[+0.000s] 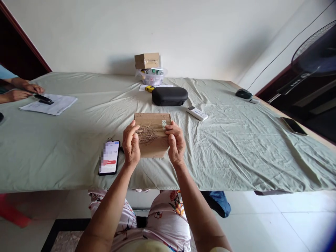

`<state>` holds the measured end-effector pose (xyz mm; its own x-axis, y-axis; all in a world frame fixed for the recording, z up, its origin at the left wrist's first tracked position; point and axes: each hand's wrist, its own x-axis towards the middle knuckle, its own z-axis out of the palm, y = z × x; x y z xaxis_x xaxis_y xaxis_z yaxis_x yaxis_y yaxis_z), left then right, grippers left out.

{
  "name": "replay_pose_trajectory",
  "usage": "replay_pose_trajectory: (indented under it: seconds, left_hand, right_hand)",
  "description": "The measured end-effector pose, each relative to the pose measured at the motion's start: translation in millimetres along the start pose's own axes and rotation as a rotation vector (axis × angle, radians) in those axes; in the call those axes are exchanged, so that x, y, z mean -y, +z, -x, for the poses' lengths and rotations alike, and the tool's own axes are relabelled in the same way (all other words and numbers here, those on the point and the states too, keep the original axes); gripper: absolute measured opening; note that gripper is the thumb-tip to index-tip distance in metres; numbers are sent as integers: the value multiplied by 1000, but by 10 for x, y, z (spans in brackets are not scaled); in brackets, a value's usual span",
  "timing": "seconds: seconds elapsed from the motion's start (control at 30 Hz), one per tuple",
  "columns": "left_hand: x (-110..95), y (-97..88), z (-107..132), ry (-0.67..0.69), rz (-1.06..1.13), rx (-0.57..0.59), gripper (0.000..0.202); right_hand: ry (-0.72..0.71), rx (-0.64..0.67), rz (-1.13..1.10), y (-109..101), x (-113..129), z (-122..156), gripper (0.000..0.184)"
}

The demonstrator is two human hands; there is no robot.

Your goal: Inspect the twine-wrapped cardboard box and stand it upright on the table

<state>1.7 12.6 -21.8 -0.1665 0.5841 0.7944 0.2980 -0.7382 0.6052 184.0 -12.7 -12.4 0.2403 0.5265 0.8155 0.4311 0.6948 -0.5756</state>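
left hand pinches left edge of brown paper packet | right hand pinches its right edge, thumb on top | packet held just above near table edge, twine across front | phone lies left of left hand | black case beyond

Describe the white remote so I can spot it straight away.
Start at the green-covered table. Just beyond the brown packet that both hands hold lies a black zip case. The white remote lies right of that case, slim, pale and angled.
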Motion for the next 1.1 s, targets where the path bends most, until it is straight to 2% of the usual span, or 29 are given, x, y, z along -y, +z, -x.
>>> replay_pose_trajectory:
  seconds: [0.17, 0.33, 0.43, 0.5, 0.63, 0.7, 0.87, 1.03, 1.1]
  left_hand:
    - [-50, 1, -17, 13, 0, -23, 35]
    - [-96, -2, -38, 31, -134, 3, 33]
    - [-103, 21, -40, 62, -182, -16, 30]
    - [-105, 44, -39, 77, -211, -26, 29]
    - [-114, 80, -40, 103, -276, -31, 49]
    - [-114, 83, -44, 106, -306, -17, 55]
    - [-88, 21, -57, 106, -274, 37, 44]
    - [-43, -72, -63, 62, -223, 104, 44]
    - [-24, -97, -67, 57, -189, 112, 45]
  right_hand:
    - [-6, 1, -40, -8, 12, -1, 25]
    - [15, 9, -7, 10, 57, -7, 24]
    - [0, -48, 80, 103, 94, 7, 14]
    - [-17, -102, 156, 184, 119, 24, 18]
    - [19, -133, 238, 270, 148, 44, 27]
    - [25, -108, 213, 243, 148, 35, 29]
    - [28, -3, 55, 61, 124, -3, 25]
    - [110, 1, -90, -7, -27, 57, 34]
    - [171, -19, -175, 8, -133, 123, 47]
